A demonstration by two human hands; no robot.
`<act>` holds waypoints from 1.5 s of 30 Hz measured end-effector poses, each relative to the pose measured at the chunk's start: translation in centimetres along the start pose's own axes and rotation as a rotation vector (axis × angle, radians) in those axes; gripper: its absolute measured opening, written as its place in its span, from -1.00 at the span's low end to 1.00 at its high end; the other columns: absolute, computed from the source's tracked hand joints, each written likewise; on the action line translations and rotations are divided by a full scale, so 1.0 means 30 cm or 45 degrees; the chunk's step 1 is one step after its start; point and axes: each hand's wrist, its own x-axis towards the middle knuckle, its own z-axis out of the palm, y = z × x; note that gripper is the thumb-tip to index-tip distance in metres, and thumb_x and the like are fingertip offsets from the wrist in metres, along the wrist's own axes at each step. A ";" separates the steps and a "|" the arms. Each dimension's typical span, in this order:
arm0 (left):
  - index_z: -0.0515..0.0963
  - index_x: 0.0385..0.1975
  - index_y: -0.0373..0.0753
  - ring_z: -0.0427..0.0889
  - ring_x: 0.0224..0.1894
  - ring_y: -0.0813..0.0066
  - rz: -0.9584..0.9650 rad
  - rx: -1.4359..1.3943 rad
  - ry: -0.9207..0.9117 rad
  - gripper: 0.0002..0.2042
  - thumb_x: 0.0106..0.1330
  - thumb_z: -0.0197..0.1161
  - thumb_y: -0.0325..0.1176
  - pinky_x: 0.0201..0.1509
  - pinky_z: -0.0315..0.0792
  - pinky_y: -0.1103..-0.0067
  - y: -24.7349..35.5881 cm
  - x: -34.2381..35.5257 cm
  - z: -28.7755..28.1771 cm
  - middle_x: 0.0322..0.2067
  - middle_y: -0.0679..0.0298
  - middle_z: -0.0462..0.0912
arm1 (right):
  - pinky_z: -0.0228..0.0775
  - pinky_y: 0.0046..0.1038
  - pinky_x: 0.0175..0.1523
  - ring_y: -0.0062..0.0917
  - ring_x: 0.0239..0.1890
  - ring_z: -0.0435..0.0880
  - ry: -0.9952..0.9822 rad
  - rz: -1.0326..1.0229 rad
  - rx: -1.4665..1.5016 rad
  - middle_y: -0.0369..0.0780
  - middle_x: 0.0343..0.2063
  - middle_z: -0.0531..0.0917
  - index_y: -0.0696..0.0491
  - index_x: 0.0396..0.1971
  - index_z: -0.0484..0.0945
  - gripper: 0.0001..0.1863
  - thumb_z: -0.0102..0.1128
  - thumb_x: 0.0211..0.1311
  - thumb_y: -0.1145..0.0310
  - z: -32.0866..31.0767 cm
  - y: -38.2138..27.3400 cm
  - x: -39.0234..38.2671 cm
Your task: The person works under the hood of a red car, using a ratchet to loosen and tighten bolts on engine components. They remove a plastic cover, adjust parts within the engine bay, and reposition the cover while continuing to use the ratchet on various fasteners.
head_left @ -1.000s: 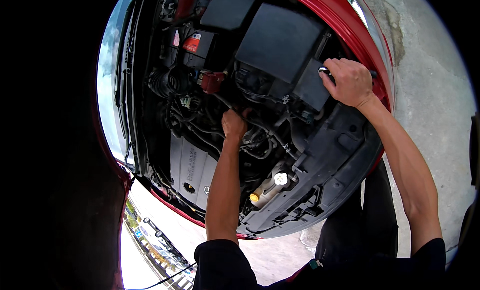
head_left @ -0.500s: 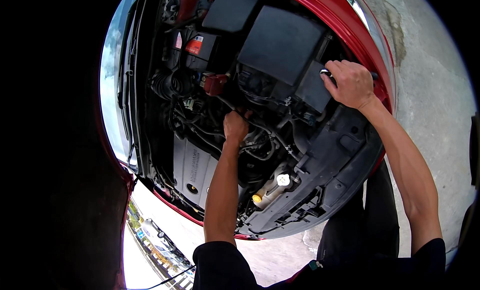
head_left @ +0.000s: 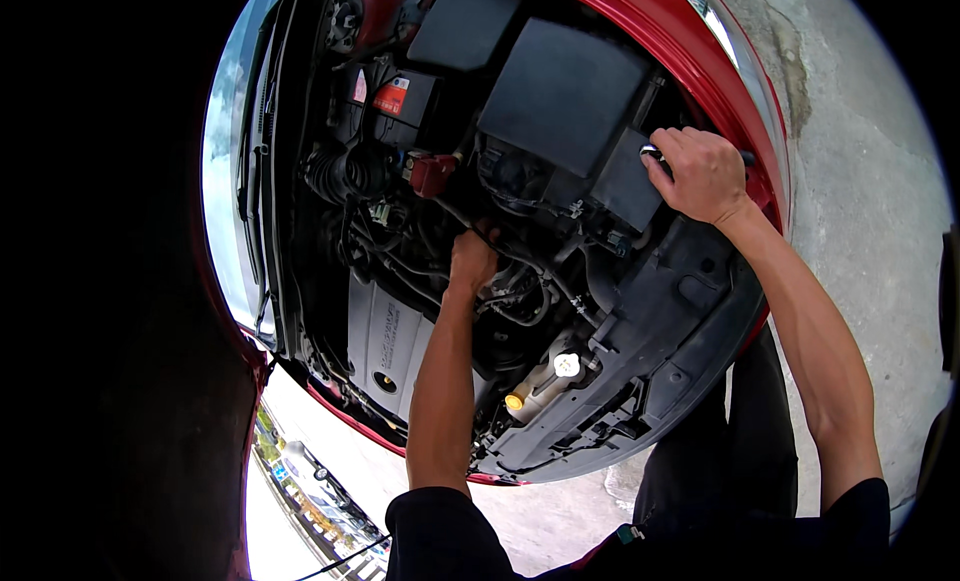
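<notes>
My left hand (head_left: 473,258) reaches down among the hoses and wiring in the middle of a car's engine bay. Its fingers look curled, but their tips are hidden below a black hose (head_left: 520,249), so what they grip cannot be made out. Over the front edge of the bay, my right hand (head_left: 703,173) is closed round a dark, rod-shaped tool (head_left: 748,158) with a shiny end by the thumb. Beneath that hand lies a black plastic duct (head_left: 627,181), beside the large black airbox cover (head_left: 560,93).
A battery (head_left: 405,101) and a red terminal cover (head_left: 432,175) sit at the far left. Nearer are the grey engine cover (head_left: 385,331), a reservoir's white cap (head_left: 567,365) and a yellow cap (head_left: 514,402). The raised hood (head_left: 130,381) fills the left side.
My left hand has shifted slightly and sits a little deeper among the hoses, its knuckles turned somewhat. The right hand keeps its grip in nearly the same place.
</notes>
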 end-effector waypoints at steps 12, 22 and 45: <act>0.59 -0.08 -0.28 0.66 -0.13 -0.15 -0.035 -0.135 0.004 -0.67 0.31 0.30 -0.16 -0.10 0.50 0.19 -0.024 0.008 0.015 -0.24 -0.06 0.70 | 0.45 -0.38 -0.37 -0.42 -0.47 0.60 -0.004 0.004 0.037 -0.26 -0.58 0.54 0.03 -0.44 0.51 -0.81 0.30 0.15 0.26 0.006 -0.003 0.003; 0.63 -0.18 -0.29 0.66 -0.16 -0.18 -0.133 -0.038 0.097 -0.74 0.30 0.30 -0.22 -0.10 0.51 0.18 0.024 -0.009 0.010 -0.34 -0.08 0.70 | 0.45 -0.39 -0.36 -0.43 -0.47 0.59 0.014 -0.012 0.031 -0.27 -0.59 0.53 0.03 -0.46 0.49 -0.80 0.29 0.15 0.25 0.010 -0.001 0.002; 0.51 -0.10 -0.30 0.61 -0.08 -0.21 -0.085 -0.188 0.025 -0.68 0.26 0.32 -0.24 -0.08 0.48 0.14 0.013 0.006 0.004 -0.24 -0.11 0.67 | 0.45 -0.37 -0.35 -0.42 -0.46 0.61 -0.035 0.021 0.007 -0.27 -0.56 0.55 0.03 -0.45 0.50 -0.81 0.29 0.16 0.25 -0.001 -0.005 0.004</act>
